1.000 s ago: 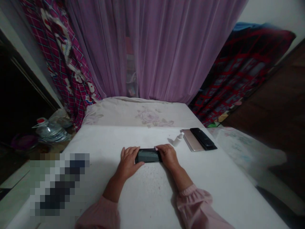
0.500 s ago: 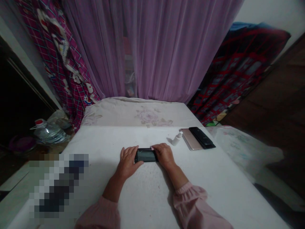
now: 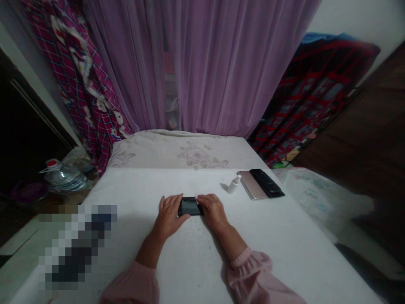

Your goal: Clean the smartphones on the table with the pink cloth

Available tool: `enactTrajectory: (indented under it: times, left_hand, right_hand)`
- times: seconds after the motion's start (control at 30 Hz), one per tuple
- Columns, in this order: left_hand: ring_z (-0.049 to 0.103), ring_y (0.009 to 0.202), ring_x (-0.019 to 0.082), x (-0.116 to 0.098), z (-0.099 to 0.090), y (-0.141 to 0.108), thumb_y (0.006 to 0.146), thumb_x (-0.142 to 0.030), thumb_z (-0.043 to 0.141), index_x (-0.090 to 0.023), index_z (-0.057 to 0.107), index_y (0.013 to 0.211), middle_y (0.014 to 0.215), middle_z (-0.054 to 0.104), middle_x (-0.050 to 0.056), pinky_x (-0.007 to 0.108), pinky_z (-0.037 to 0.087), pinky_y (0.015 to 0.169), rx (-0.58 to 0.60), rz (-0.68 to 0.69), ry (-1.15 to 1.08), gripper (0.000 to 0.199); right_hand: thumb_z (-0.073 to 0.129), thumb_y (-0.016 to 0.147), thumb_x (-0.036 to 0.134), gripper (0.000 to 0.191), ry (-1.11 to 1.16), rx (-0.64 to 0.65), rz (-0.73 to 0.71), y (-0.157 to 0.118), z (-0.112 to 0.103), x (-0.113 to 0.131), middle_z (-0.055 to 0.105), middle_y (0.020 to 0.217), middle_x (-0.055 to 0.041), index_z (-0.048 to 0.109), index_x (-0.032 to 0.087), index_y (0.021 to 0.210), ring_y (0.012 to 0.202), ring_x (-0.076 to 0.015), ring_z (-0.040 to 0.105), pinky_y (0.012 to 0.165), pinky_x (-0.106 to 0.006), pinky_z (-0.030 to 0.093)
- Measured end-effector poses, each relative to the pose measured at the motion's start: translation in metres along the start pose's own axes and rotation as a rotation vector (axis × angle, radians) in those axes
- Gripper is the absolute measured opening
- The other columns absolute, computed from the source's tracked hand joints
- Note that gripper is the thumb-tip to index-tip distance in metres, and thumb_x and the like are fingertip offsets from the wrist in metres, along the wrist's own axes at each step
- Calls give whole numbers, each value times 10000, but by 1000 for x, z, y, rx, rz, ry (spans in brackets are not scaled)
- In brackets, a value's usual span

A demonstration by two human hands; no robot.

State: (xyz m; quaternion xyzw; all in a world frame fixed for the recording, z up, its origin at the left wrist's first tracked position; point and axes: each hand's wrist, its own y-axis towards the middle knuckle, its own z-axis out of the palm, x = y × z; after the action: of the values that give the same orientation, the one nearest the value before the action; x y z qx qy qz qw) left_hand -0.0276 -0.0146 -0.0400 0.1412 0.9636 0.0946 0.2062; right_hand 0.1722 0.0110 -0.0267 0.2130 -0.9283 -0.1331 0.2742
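A dark phone [image 3: 190, 206] lies lengthwise across the white table, screen up. My left hand [image 3: 168, 215] grips its left end, with the thumb at the near edge and the fingers at the far edge. Over the right part of the screen is my right hand [image 3: 213, 211], its fingers pinched on a small pinkish-white piece [image 3: 197, 199] too small to name. The phone's right end is hidden beneath this hand. Beyond my right hand stands a small white spray bottle [image 3: 234, 184].
Right of the bottle, a rose-gold phone [image 3: 252, 185] lies partly under a black case or phone [image 3: 267, 183]. A floral cloth [image 3: 158, 147] covers the far part of the table [image 3: 190, 266]. A large plastic bottle [image 3: 63, 175] stands off the left side.
My right hand has moved left over the phone's screen with the small piece. My left hand has kept its grip on the left end.
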Motion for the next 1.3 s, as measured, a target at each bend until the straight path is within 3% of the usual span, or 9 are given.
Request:
enactTrajectory:
  times: [0.27,0.6,0.8,0.93,1.07,1.3]
  left_hand:
    - [452,1240,300,0,-1,2,818,-390,606,-219,412,1385,1297,554,116,566,177,1118,33,-1,2,623]
    - [452,1216,285,-3,-5,3,812,-368,617,-237,463,1325,1258,551,100,571,169,1117,41,2,-13,551]
    - [454,1207,279,-6,-5,2,801,-354,636,-235,464,1318,1253,551,86,561,168,1118,11,2,-19,558]
    - [456,1207,281,-5,-4,2,801,-354,643,-231,470,1312,1248,551,88,563,175,1117,12,2,-16,553]
    - [459,1210,281,-3,-4,3,804,-352,642,-235,467,1313,1256,553,86,573,178,1114,25,12,-21,551]
    - [451,1230,278,-3,-5,2,813,-351,640,-221,451,1323,1276,550,93,576,167,1116,43,23,-17,560]
  right_hand:
    - [514,904,166,265,118,-65,-68,-44,-14,-6,726,1035,-60,729,254,1032,927,-185,624,821,-319,506]
    - [546,842,107,266,49,-96,75,5,-6,-27,742,1000,-49,748,230,963,924,-198,646,866,-336,497]
    - [522,867,123,282,86,-206,-64,-35,-6,-27,734,1015,-56,731,253,1004,885,-206,644,786,-360,531]
    - [520,898,161,262,116,-214,-103,-55,-14,-22,730,1014,-60,720,257,1036,878,-201,638,748,-347,545]
    - [535,910,192,232,102,-206,-144,-49,-17,-16,733,983,-63,727,262,1020,860,-194,630,727,-330,546]
    - [543,915,191,205,108,-139,-263,-33,0,8,731,967,-70,724,232,1002,846,-183,619,739,-320,541]
